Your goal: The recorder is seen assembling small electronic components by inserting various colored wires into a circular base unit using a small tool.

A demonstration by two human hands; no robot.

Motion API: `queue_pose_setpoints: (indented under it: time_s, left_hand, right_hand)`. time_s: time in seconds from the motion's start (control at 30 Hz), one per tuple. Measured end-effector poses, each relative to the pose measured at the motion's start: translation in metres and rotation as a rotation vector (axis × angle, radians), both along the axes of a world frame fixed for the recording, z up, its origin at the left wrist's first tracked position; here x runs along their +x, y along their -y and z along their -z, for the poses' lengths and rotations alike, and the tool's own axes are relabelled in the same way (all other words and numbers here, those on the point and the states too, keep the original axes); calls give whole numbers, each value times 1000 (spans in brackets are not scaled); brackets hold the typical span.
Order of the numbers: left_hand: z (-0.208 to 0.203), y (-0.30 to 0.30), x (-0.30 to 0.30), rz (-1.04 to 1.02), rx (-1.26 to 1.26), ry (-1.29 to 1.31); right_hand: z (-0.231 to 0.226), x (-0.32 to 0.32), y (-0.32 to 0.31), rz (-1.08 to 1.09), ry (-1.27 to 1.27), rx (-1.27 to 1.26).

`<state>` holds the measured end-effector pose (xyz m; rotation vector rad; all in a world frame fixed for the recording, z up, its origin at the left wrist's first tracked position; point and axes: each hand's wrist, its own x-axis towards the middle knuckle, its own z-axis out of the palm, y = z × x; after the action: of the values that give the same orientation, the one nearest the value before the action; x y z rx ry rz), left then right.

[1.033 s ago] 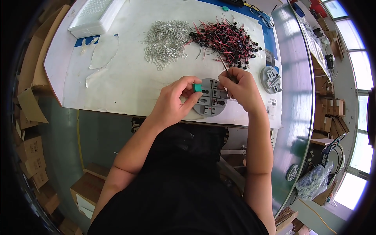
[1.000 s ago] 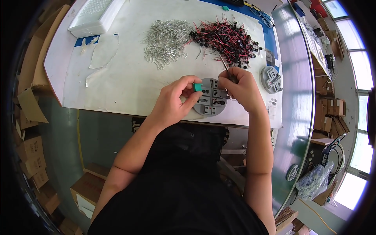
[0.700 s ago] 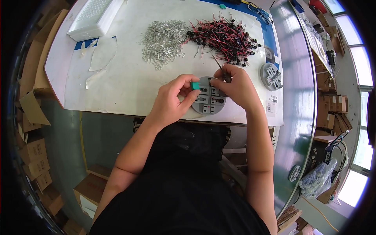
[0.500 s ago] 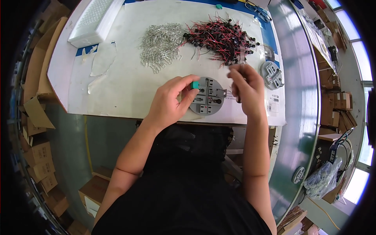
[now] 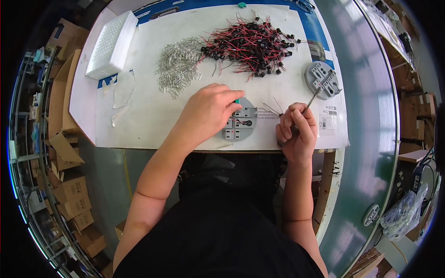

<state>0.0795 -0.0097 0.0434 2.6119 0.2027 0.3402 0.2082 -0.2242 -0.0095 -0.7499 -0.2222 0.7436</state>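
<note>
Grey disc [image 5: 238, 134], one of two, lies partly beneath the left hand [image 5: 209, 107], which pinches one green block [image 5: 237, 101], while the right hand [image 5: 299, 134] curls round one thin tool [image 5: 311, 100], the second disc [image 5: 321, 79] beyond it.

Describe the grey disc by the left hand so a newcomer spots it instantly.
Start at the white-covered table and go to about the middle of its near edge. There lies a round grey disc, partly hidden by the left hand. Unlike the other grey disc, farther back at the right, it has that hand over it.
</note>
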Motion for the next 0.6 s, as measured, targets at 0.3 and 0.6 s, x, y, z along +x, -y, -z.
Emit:
queue_pose_setpoints:
  time_s: [0.3,0.6]
  left_hand:
    - [-30,33,-2,-20,403,-170]
    - [-28,22,-32,22,141,44]
  right_hand:
    - [-31,2,11,142,1072,-1007]
    - [-47,-2,-24,233,942,-947]
